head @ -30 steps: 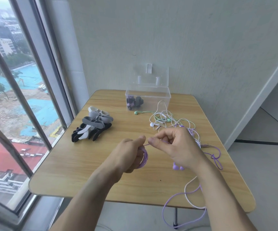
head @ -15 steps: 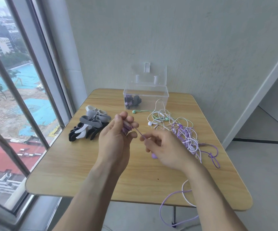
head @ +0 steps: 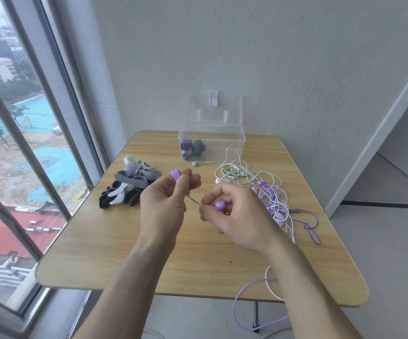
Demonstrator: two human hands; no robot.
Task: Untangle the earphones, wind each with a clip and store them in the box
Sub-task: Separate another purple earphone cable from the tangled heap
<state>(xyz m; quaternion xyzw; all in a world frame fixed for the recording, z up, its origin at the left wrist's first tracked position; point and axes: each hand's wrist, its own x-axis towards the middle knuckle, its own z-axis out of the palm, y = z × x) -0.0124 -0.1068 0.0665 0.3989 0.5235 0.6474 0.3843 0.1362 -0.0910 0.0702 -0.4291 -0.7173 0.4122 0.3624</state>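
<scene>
The purple earphone cord (head: 175,174), now coiled round the raised left hand's (head: 166,204) fingers, has shortened until the right hand (head: 232,211) pinches its earbud (head: 220,205), so clipping looks next, with the clip pile (head: 129,187) left and the box (head: 211,148) beyond.

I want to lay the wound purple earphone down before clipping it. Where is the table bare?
Bare wood lies along the near edge of the table, below both hands, and on the strip between the clips and the box. The right side is crowded with the tangled earphones, whose cords trail over the near edge.
</scene>
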